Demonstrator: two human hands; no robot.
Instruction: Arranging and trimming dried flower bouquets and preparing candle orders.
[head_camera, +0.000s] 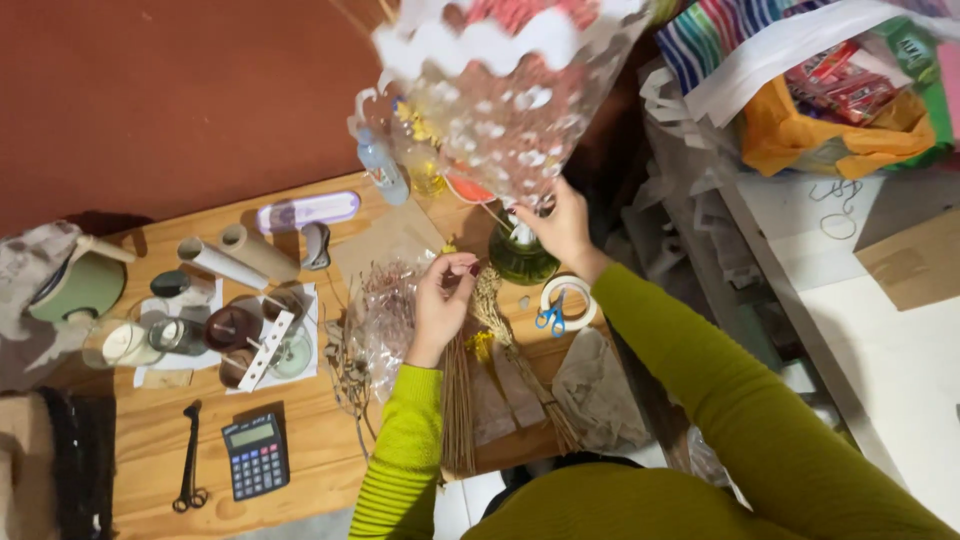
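The right hand (562, 228) is clamped on the neck of the wrapped bouquet (505, 95) standing in the green vase (522, 262) at the far middle of the bench (150, 440). The left hand (440, 300) pinches a small dried sprig (478, 268) just left of it. Best keep the wrap steady, feed the sprig in slowly

- table (300, 480): wood, warm, lightly glossy
- bouquet wrap (500, 110): clear glossy plastic film, white paper-like edge
- vase (522, 260): green glass, shiny
- sleeve (400, 470): ribbed knit cloth, matt
- dried stems (458, 410): rough, dry
- calculator (256, 456): dark plastic
- scissors (189, 460): black, probably metal
- tubes (240, 258): matt paper or card
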